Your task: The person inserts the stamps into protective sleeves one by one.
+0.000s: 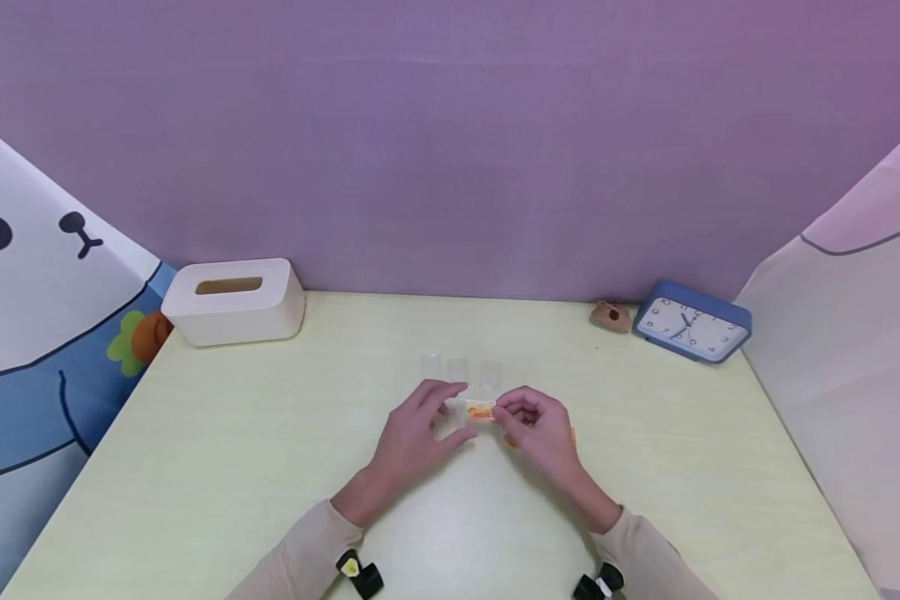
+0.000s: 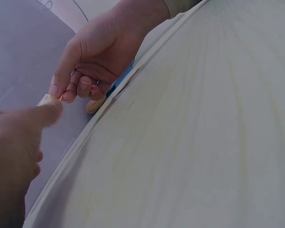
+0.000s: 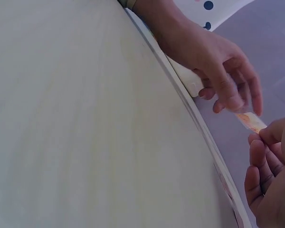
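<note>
Between the two hands is a small strip with orange print and pale, see-through edges (image 1: 481,412). My right hand (image 1: 537,427) pinches its right end between thumb and forefinger, the other fingers curled in. At the strip's left end is my left hand (image 1: 417,429), its thumb and forefinger apart above and below it in the head view. The right wrist view shows the left fingertips (image 3: 234,103) right at the strip's end. Partly hidden under my right hand, another orange-printed piece (image 1: 510,440) lies on the table.
Just beyond the hands, small clear plastic pieces (image 1: 491,375) lie in a row on the pale table (image 1: 270,467). A white tissue box (image 1: 232,308) stands at the back left. At the back right are a small brown animal-face object (image 1: 611,316) and a blue clock (image 1: 692,323).
</note>
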`<action>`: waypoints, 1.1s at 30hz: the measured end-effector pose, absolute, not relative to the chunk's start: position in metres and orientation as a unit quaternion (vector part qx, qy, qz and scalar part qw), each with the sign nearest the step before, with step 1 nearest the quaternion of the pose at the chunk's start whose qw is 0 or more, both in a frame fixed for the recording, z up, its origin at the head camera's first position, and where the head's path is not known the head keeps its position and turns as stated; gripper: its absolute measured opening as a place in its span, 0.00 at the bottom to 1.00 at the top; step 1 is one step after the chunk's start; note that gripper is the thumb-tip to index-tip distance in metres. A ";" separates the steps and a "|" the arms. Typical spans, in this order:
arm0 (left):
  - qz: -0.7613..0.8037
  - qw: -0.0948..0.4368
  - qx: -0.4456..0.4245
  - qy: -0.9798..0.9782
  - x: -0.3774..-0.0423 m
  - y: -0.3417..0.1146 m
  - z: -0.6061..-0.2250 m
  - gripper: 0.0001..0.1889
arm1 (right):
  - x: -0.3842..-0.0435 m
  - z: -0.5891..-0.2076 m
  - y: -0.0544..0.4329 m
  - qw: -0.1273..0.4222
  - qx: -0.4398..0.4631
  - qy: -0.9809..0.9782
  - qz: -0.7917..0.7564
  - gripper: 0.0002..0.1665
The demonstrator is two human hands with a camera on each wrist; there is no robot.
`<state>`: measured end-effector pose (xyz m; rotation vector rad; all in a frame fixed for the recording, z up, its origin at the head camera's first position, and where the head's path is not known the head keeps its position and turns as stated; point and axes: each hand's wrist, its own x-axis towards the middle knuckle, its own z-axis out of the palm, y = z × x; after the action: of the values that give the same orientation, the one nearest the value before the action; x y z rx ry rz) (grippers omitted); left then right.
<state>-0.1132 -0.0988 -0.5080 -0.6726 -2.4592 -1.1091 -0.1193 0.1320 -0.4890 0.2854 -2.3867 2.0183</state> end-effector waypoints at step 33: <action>-0.341 0.280 -0.275 -0.854 -0.114 -0.099 -0.508 0.26 | -0.115 -0.486 0.132 0.010 0.116 -0.751 0.650 0.04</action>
<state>-0.1142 -0.0985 -0.5085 -0.7382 -2.2897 -0.9140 -0.1153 0.1323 -0.4864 0.3627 -2.3427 2.0295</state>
